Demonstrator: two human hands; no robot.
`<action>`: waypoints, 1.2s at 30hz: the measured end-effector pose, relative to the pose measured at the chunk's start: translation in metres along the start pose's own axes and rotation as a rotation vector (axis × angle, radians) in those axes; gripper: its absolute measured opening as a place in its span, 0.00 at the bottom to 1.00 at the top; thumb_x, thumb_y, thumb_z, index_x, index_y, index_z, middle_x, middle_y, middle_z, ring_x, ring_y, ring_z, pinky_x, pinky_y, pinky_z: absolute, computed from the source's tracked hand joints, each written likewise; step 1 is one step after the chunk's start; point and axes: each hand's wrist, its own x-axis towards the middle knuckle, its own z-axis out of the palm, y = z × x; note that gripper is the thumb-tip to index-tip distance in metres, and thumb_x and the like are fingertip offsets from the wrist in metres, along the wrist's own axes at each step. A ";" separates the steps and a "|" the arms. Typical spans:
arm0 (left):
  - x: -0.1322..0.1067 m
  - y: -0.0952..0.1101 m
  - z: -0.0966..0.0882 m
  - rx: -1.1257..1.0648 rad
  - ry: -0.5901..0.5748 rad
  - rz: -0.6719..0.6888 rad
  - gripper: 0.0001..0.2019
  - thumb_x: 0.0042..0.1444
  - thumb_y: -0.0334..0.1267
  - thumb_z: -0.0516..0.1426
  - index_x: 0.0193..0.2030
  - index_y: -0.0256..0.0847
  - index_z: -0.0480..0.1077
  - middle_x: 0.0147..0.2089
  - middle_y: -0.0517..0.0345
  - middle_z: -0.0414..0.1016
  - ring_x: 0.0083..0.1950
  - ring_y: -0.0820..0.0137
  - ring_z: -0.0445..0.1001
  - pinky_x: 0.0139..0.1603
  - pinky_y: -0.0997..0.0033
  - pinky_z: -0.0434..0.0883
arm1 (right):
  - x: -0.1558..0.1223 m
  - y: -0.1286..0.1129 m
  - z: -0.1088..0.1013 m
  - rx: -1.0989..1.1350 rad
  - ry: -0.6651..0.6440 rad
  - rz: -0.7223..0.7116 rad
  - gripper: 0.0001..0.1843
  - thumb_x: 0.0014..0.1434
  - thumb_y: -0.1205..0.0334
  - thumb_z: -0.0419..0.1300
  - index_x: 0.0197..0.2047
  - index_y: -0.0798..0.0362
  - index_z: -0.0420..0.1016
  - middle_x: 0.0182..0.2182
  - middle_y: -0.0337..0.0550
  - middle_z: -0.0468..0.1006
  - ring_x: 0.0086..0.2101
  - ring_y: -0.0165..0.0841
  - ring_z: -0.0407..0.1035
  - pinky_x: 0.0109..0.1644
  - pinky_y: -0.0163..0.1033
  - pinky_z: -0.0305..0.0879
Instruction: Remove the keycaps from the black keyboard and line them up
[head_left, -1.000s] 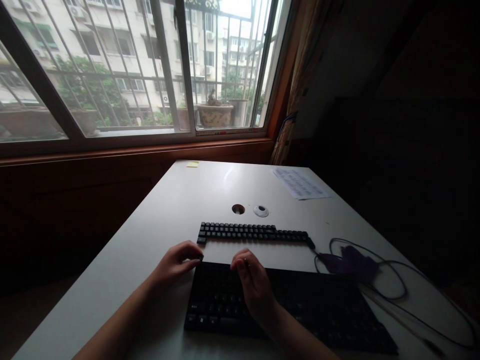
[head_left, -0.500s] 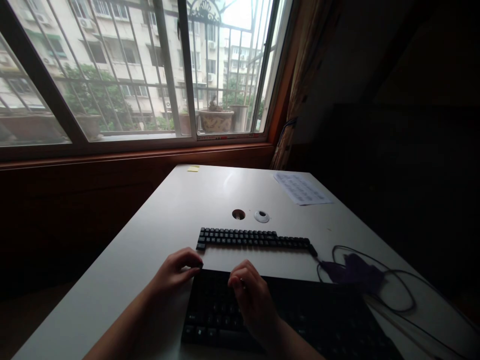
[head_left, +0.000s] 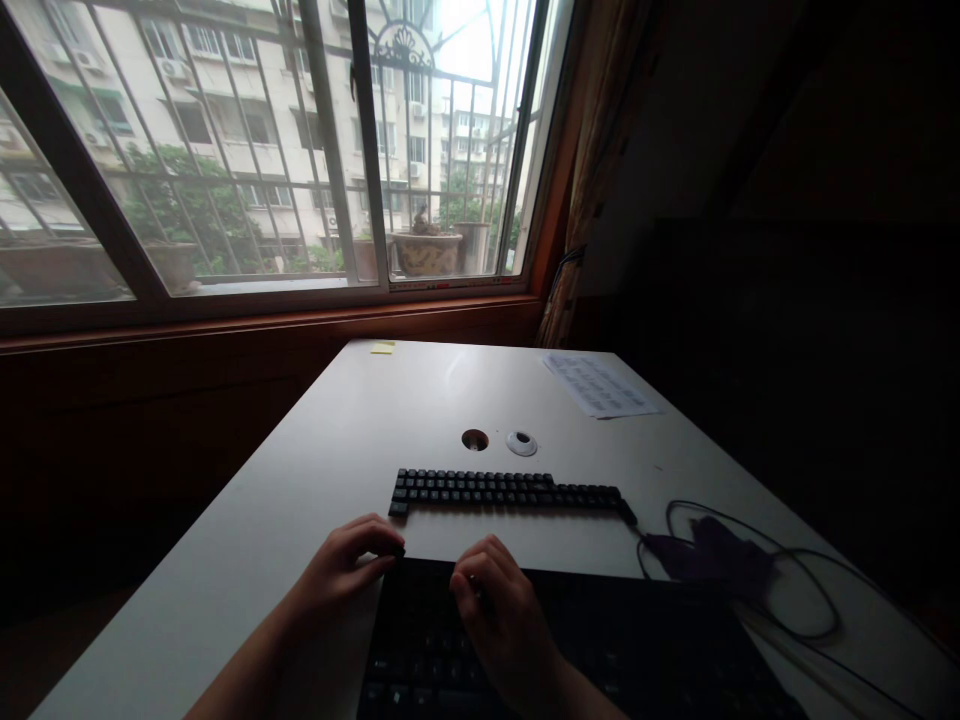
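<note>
A black keyboard (head_left: 600,640) lies at the near edge of the white table (head_left: 315,480). My left hand (head_left: 349,562) rests at the keyboard's far left corner, fingers curled and pinching its edge. My right hand (head_left: 502,620) hovers over the keys with fingers closed around a small thin tool that I cannot make out. Beyond the keyboard, rows of loose black keycaps (head_left: 502,490) lie lined up on the table.
A cable hole (head_left: 475,439) and its white cap (head_left: 521,443) sit mid-table. A printed sheet (head_left: 600,385) lies at the far right, a yellow note (head_left: 382,347) at the far edge. A purple cloth (head_left: 712,550) and black cable loops (head_left: 795,590) are on the right. A barred window is behind.
The view has tilted upward, so everything sits lower in frame. Both hands stay at the keyboard's top left; the right hand has curled slightly tighter.
</note>
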 end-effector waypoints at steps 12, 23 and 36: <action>0.000 -0.001 0.001 0.009 -0.013 0.001 0.08 0.62 0.40 0.58 0.43 0.40 0.75 0.41 0.50 0.74 0.43 0.64 0.74 0.44 0.68 0.70 | 0.001 0.000 0.000 -0.073 0.001 -0.067 0.08 0.63 0.73 0.52 0.34 0.51 0.61 0.30 0.40 0.68 0.33 0.33 0.63 0.37 0.40 0.60; -0.004 -0.009 0.002 -0.029 -0.011 -0.022 0.10 0.60 0.42 0.60 0.42 0.38 0.74 0.39 0.51 0.76 0.41 0.64 0.75 0.43 0.69 0.71 | 0.005 0.005 0.006 -0.177 0.066 -0.079 0.10 0.58 0.75 0.58 0.38 0.50 0.71 0.31 0.40 0.71 0.34 0.33 0.67 0.37 0.38 0.65; -0.006 0.012 0.012 -0.117 -0.106 -0.047 0.12 0.58 0.45 0.62 0.40 0.38 0.74 0.38 0.53 0.77 0.41 0.64 0.74 0.42 0.69 0.69 | -0.001 0.015 0.006 -0.187 -0.042 -0.083 0.09 0.60 0.68 0.61 0.45 0.49 0.76 0.33 0.44 0.71 0.33 0.33 0.69 0.34 0.37 0.69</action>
